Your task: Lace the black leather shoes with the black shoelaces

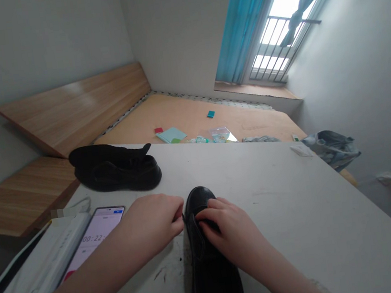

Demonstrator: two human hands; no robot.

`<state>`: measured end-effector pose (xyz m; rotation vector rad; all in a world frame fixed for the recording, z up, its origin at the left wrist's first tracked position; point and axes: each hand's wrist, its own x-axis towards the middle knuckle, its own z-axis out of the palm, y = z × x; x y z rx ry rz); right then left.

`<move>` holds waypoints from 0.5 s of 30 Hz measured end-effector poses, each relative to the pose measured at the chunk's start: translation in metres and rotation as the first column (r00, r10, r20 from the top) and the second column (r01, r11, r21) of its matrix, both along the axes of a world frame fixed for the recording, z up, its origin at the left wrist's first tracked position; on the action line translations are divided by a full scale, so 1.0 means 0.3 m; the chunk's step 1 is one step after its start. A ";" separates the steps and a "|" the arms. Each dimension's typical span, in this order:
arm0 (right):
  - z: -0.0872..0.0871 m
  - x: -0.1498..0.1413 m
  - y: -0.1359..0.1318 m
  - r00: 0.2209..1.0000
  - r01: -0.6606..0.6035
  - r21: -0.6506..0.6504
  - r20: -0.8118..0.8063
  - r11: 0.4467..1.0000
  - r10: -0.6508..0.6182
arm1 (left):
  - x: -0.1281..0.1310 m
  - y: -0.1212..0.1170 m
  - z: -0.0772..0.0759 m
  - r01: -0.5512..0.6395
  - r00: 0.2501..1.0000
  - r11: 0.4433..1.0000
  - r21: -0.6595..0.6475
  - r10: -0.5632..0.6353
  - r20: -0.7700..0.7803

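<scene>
A black leather shoe [216, 278] lies on the white table with its rounded toe pointing away from me. My right hand [223, 222] rests on its upper, thumb and fingers closed at the front edge of the opening. At the shoe's left side is my left hand [164, 220], its fingers curled and thumb pressed to them; whatever they pinch is hidden. A second black shoe [123, 175] lies sideways at the table's far left, with a dark strap-like piece sticking up over its opening.
Left of my forearm, a phone showing a timer [98, 231] leans on a white box [56, 251] with a cable. Beyond the white table [277, 193] is a bed [190, 106] with small packets and a light-blue booklet [171, 135]. A bag [334, 147] hangs near the right corner.
</scene>
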<state>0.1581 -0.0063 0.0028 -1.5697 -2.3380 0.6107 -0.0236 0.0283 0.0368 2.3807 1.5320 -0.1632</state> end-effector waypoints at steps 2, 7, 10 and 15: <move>-0.002 0.000 -0.002 1.000 0.001 0.004 0.002 1.000 -0.001 | 0.002 0.002 0.002 -0.013 1.000 1.000 0.015 0.013 -0.006; -0.005 -0.001 -0.005 1.000 0.010 0.006 0.004 1.000 -0.010 | 0.004 -0.005 -0.007 0.014 1.000 1.000 0.005 -0.014 -0.007; -0.006 -0.004 -0.004 1.000 0.010 0.008 0.016 1.000 -0.011 | 0.010 -0.011 -0.015 0.041 0.999 0.999 0.004 -0.041 0.006; -0.009 -0.011 -0.007 0.999 0.004 0.027 0.049 1.000 -0.006 | 0.028 -0.014 -0.021 0.045 0.998 0.999 -0.030 -0.044 0.034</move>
